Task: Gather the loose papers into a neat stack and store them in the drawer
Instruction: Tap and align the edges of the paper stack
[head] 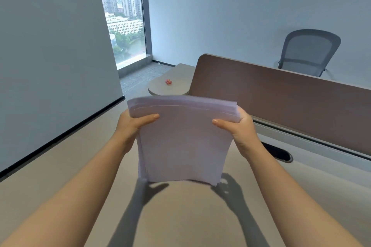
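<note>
A stack of white papers [182,142] stands upright in front of me, its bottom edge just above or on the beige desk [180,216]. My left hand [132,124] grips the stack's upper left edge, thumb across the front sheet. My right hand [239,128] grips the upper right edge the same way. The top edges of the sheets are slightly fanned. No drawer is in view.
A brown divider panel [281,102] runs along the desk's right side, with a dark cable opening [279,152] beside it. A small pink object [168,81] lies on a rounded side table [170,88]. A grey mesh chair [307,52] stands behind the divider. A wall [50,56] borders the left.
</note>
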